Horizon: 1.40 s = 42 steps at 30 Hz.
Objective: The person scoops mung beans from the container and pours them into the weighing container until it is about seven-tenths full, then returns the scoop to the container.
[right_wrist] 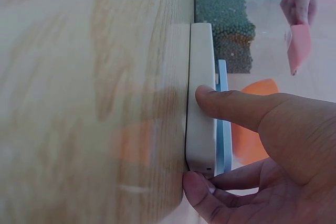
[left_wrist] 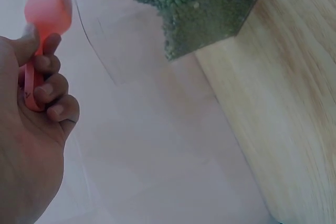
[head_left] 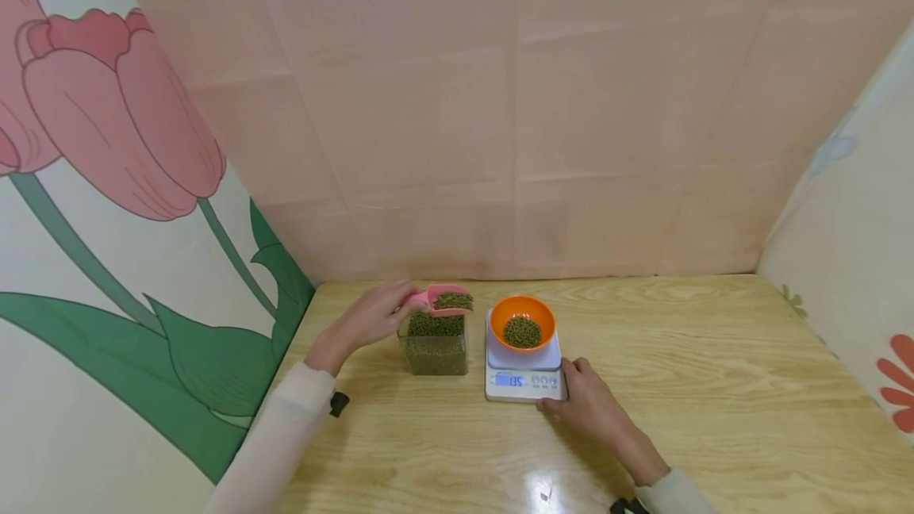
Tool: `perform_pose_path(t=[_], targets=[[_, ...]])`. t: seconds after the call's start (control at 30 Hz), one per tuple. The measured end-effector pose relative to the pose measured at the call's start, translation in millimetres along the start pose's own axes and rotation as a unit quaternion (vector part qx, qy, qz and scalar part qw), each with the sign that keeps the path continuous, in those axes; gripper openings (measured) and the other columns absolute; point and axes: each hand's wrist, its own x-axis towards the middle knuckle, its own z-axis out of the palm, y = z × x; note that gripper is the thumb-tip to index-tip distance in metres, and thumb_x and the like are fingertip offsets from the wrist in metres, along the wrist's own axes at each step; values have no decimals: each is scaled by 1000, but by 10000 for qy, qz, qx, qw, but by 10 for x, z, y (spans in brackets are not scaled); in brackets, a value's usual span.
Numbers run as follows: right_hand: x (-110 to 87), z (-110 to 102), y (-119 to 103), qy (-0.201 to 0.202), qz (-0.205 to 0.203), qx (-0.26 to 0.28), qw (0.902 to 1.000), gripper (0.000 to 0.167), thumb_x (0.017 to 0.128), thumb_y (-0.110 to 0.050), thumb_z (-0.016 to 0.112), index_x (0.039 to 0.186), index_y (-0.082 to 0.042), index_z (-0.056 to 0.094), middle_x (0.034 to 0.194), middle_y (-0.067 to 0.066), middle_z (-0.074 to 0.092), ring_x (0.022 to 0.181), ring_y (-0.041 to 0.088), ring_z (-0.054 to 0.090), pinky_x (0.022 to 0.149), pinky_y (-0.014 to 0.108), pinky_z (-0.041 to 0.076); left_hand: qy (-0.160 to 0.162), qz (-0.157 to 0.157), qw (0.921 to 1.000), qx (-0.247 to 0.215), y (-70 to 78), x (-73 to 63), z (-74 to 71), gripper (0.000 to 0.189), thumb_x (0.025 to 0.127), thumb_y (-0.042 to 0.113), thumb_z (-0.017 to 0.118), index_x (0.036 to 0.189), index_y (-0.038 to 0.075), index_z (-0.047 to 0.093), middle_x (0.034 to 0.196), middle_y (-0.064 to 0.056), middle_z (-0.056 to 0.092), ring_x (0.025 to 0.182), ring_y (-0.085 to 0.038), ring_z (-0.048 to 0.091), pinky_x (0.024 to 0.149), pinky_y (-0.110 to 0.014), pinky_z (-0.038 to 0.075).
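Observation:
My left hand [head_left: 377, 313] grips the handle of a pink scoop [left_wrist: 50, 3], fingers curled round it. Small green beans, like mung beans, fill the scoop, which is held above a clear square container [head_left: 437, 357] of the same beans. To the right, an orange bowl [head_left: 504, 314] with some beans in it sits on a white digital kitchen scale [head_left: 512, 395]. The lit display reads about 135. My right hand [head_left: 589, 403] holds the scale's near right corner, thumb [right_wrist: 215, 99] on the front edge and fingers on the side.
Everything stands on a light wood-grain table [head_left: 685, 371]. A pinkish sheet [head_left: 514, 117] hangs behind its back edge. Tulip-printed panel [head_left: 107, 141] on the left and a flower-printed one [head_left: 857, 244] on the right close in the sides.

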Motion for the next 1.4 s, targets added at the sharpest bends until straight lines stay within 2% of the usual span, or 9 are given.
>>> perform_pose_path(t=[0.2, 0.33, 0.57, 0.77, 1.0, 1.4], targets=[[-4, -16, -19, 2, 32, 9, 10000, 82, 81, -25, 95, 141, 15, 56, 108, 20, 60, 87, 24, 57, 81, 43, 56, 19, 113, 9999, -53, 38, 65, 38, 24, 110, 31, 60, 118, 12, 71, 88, 4, 59, 78, -11, 51, 75, -31, 47], [-7, -21, -25, -17, 51, 23, 10000, 82, 81, -24, 95, 141, 15, 56, 108, 20, 60, 87, 24, 57, 80, 43, 56, 8, 77, 9999, -116, 75, 110, 59, 25, 110, 32, 60, 121, 12, 71, 89, 5, 59, 78, -10, 51, 74, -31, 47], [-7, -30, -29, -46, 58, 62, 10000, 83, 81, -23, 94, 141, 16, 55, 109, 21, 60, 88, 25, 57, 81, 44, 56, -26, 157, 9998, -147, 143, 212, 85, 19, 110, 31, 59, 109, 14, 67, 85, 4, 55, 73, -10, 47, 68, -29, 44], [-5, -29, -31, -64, 49, 31, 10000, 84, 81, -24, 94, 142, 16, 54, 109, 21, 60, 88, 25, 57, 80, 44, 56, -39, 187, 9997, -120, 222, 302, 124, 22, 110, 30, 61, 117, 11, 70, 89, 4, 59, 74, -10, 50, 70, -29, 46], [-5, -23, -27, -71, 48, 23, 10000, 84, 81, -24, 95, 142, 17, 54, 109, 21, 60, 88, 24, 57, 80, 44, 56, -101, 194, 9996, -190, 298, 393, 183, 25, 110, 32, 61, 119, 11, 71, 92, 4, 62, 80, -11, 52, 75, -30, 48], [6, -7, -2, -48, 21, -8, 10000, 86, 81, -26, 94, 142, 18, 53, 110, 21, 60, 89, 24, 57, 81, 44, 56, -176, 247, 9995, -80, 339, 512, 302, 26, 110, 32, 61, 122, 12, 71, 93, 4, 62, 81, -13, 53, 75, -31, 47]])
